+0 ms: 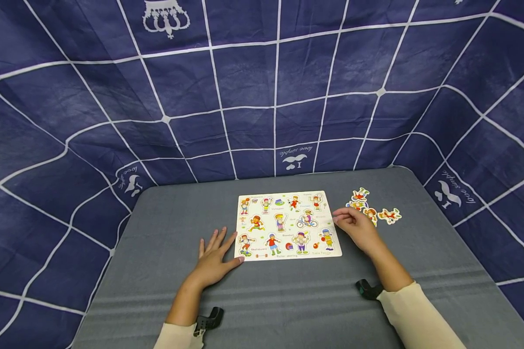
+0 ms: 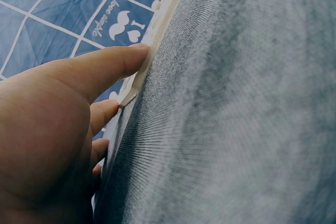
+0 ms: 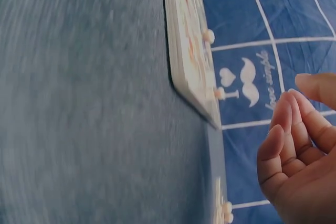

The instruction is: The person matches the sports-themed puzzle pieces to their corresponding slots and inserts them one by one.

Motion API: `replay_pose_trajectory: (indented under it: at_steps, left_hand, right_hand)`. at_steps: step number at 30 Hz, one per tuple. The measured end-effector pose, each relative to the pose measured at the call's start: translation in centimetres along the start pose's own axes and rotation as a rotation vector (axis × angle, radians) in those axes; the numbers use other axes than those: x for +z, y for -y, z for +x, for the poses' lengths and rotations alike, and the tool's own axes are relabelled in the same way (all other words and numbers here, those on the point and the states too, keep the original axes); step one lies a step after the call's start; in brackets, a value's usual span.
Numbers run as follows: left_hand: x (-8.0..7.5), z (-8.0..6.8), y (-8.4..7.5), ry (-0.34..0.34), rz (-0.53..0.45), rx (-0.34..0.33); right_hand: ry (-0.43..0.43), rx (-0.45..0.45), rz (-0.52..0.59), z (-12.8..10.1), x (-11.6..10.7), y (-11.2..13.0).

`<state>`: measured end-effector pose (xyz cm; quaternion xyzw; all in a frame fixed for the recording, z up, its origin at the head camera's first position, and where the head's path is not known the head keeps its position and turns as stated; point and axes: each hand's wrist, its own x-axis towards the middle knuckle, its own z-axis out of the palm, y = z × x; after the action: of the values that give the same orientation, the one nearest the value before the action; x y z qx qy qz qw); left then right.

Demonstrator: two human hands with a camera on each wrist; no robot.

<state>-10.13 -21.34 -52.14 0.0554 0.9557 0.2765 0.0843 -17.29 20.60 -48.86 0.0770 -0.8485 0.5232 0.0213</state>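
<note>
A pale wooden peg puzzle board (image 1: 288,225) lies flat, printed with children playing sports and small words. In the right wrist view, small round pegs (image 3: 208,36) stick up from it. My left hand (image 1: 213,264) spreads its fingers on the table by the board's near left corner. Its thumb (image 2: 121,61) rests on the board's edge. Over the board's right edge, my right hand (image 1: 357,229) hovers with loosely bent fingers, nothing showing between thumb and fingertips. Just beyond it lies a small group of loose puzzle pieces (image 1: 360,195), partly hidden by the hand.
One loose figure piece (image 1: 389,216) lies farthest right in the group. The grey cloth-covered table (image 1: 288,300) reaches a dark blue curtain (image 1: 249,97) with white grid lines at the back and sides. Black wrist devices (image 1: 209,320) sit at both sleeves.
</note>
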Motion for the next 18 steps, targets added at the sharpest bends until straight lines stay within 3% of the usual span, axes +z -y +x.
replay_pose_trajectory:
  at_steps: [7,18]
  left_hand:
    - [0.0,0.0,0.1,-0.004,0.002,0.001]
    - [0.1,0.0,-0.1,-0.003,0.003,-0.006]
  right_hand:
    - [-0.048,-0.03,0.041,0.1,-1.4,-1.8]
    - [-0.106,-0.017,-0.117,0.0,-3.9,-2.8]
